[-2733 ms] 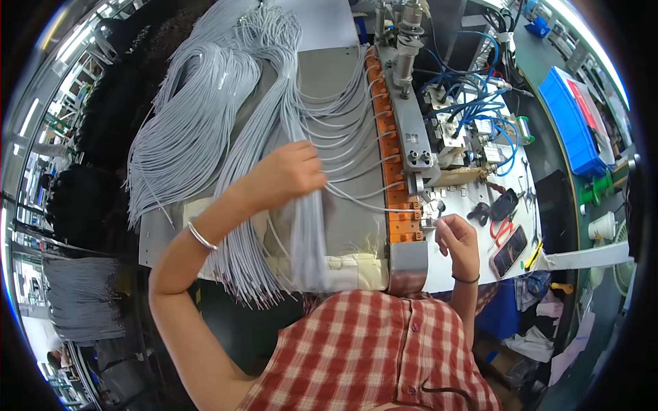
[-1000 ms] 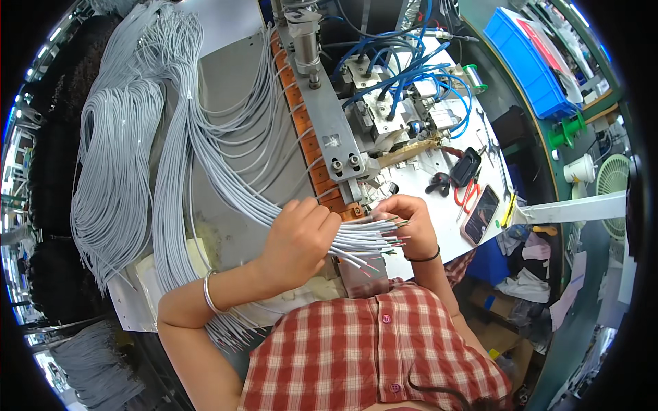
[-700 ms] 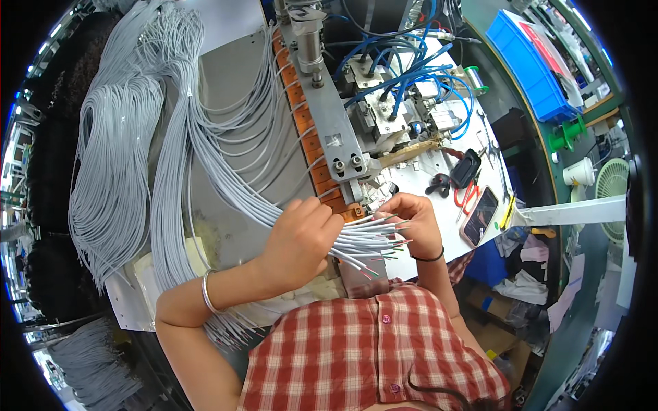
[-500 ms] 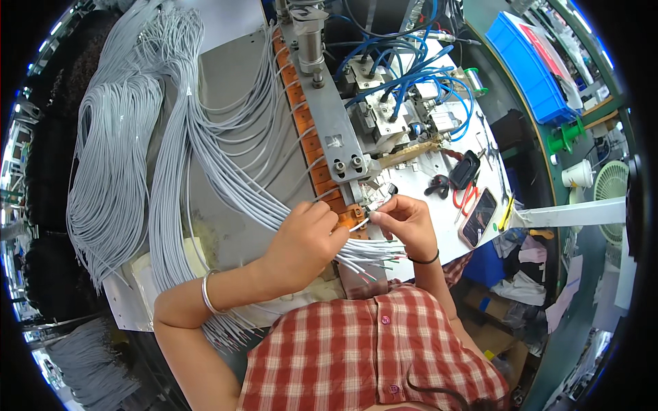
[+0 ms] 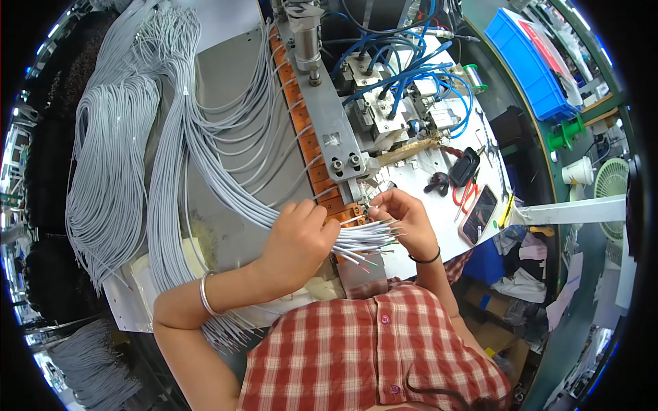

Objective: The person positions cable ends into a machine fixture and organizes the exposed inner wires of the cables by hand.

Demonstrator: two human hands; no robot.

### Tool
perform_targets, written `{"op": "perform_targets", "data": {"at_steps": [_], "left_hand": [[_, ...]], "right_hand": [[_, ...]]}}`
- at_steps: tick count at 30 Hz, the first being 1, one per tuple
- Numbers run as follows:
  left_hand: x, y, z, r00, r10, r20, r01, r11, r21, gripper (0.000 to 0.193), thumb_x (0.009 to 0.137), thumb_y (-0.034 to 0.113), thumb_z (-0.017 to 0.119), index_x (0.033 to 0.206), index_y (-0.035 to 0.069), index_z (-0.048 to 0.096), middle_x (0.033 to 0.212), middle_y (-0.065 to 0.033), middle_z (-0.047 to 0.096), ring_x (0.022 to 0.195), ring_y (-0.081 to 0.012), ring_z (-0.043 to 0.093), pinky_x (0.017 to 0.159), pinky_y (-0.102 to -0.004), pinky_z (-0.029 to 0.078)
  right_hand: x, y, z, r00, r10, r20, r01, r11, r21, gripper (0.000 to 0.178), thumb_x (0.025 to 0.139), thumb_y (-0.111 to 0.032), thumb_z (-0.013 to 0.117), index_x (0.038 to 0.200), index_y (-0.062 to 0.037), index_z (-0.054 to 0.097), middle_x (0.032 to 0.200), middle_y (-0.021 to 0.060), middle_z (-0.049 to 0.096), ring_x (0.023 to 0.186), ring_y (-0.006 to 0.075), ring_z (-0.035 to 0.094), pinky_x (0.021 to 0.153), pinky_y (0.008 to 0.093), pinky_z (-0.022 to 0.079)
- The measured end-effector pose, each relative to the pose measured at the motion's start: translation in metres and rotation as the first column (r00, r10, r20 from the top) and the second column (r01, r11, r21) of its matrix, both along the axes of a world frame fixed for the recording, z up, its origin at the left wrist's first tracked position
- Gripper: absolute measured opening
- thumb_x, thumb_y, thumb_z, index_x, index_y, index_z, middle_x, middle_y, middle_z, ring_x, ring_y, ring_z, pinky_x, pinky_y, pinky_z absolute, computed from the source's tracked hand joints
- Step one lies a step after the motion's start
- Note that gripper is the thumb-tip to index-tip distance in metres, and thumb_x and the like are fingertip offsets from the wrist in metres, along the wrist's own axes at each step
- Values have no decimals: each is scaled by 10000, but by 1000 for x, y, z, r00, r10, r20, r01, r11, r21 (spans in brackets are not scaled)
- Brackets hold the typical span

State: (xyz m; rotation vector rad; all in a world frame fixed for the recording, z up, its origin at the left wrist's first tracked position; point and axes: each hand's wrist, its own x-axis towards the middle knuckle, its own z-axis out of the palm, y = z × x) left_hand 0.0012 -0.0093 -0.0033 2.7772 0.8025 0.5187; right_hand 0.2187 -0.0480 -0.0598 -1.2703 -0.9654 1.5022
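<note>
My left hand (image 5: 301,240) is closed around a thick bundle of grey cables (image 5: 240,202). Their stripped ends (image 5: 367,240), showing thin red, green and white wires, fan out to the right of my fist. Thumb and fingertips of my right hand (image 5: 410,220) are pinched together beside the near end of an orange slotted fixture (image 5: 308,142); what they hold, if anything, is too small to tell. Several single cables run from the bundle into the fixture's slots. The cable ends partly cover the space between both hands.
A metal press bar (image 5: 325,109) stands along the fixture, with blue air tubes (image 5: 404,82) behind. Red-handled scissors (image 5: 466,195), a phone (image 5: 479,215) and a black case (image 5: 465,166) lie at right. More grey cable coils (image 5: 113,178) hang at left.
My left hand has shifted slightly up and left, lifting the bundle. The cable ends now sit higher, closer to my right fingertips, which stay pinched by the fixture's end.
</note>
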Motion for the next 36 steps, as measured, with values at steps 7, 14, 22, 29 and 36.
{"op": "perform_targets", "data": {"at_steps": [7,14,22,29,36], "left_hand": [[-2,1,7,1000,-13,24,16,989,-149,385,519,-21,609,903,12,597,732,-92,513,731,-270,494,620,-376,384],[-2,1,10,997,-11,72,22,987,-161,417,530,-25,607,946,4,600,733,-97,524,747,-275,505,645,-386,400],[-3,-1,8,999,33,36,-23,968,-248,331,532,-40,601,858,13,575,735,-101,537,744,-289,498,662,-395,411],[-2,1,8,995,85,55,-70,971,-230,267,535,-37,596,788,23,538,721,-97,523,741,-289,491,639,-392,409],[-4,1,10,998,35,59,-20,969,-246,244,539,-33,590,765,30,522,721,-99,508,742,-292,476,642,-385,401]], "right_hand": [[0,-2,11,995,18,-101,-6,993,121,167,818,20,634,984,41,634,817,39,646,685,70,586,575,201,459],[-5,-3,14,995,-69,-65,76,990,116,78,819,8,642,888,38,660,774,33,648,660,54,575,555,184,445],[-6,-9,13,991,-132,-36,136,980,143,78,826,-4,642,888,41,661,759,46,649,577,39,545,467,172,393],[3,-7,12,962,10,-272,7,998,60,79,816,14,625,884,52,640,744,64,647,530,55,538,425,174,388],[4,-5,16,970,76,-231,-76,997,8,63,816,8,626,866,46,620,703,54,629,516,68,540,425,195,409]]}}
